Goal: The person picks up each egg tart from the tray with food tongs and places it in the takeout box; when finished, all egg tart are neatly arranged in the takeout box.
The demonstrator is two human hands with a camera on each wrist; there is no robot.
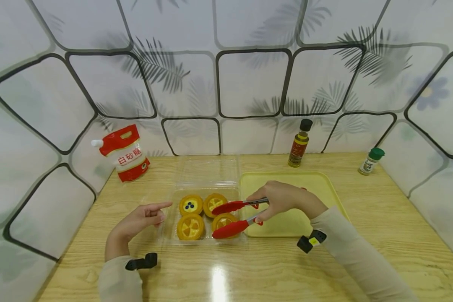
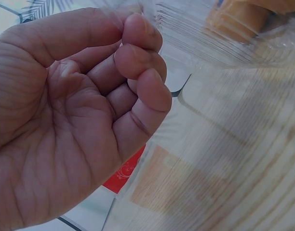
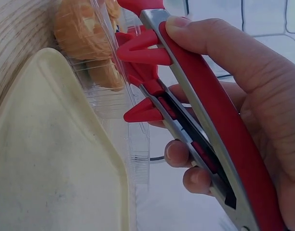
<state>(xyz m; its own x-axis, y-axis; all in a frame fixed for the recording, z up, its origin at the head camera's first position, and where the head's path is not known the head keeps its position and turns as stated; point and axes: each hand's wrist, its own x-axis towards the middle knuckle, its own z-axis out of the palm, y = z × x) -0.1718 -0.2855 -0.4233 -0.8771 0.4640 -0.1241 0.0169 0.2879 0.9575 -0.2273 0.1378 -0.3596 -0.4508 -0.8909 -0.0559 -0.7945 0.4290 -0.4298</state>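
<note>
My right hand (image 1: pixel 281 197) grips a pair of red and silver tongs (image 3: pixel 212 120), thumb on one arm and fingers round the other. Spread apart, the tongs' red heads lie on either side of the front-right tart (image 1: pixel 223 219); the far one partly covers the back-right tart (image 1: pixel 213 201). Both tarts sit in a clear plastic box (image 1: pixel 170 241) with a blueberry-topped tart (image 1: pixel 191 205) and another yellow tart (image 1: pixel 190 227). At the box's left side, my left hand (image 1: pixel 137 220) reaches its index finger to the edge. Its other fingers (image 2: pixel 152 94) are loosely bent; contact is hard to tell.
The box's clear lid (image 1: pixel 207 170) lies raised behind it. To the right is a yellow tray (image 1: pixel 287 224), partly under my right arm. A red-and-white sugar pouch (image 1: pixel 126 153), a dark-capped bottle (image 1: pixel 299 144) and a green-capped shaker (image 1: pixel 370 161) stand along the back.
</note>
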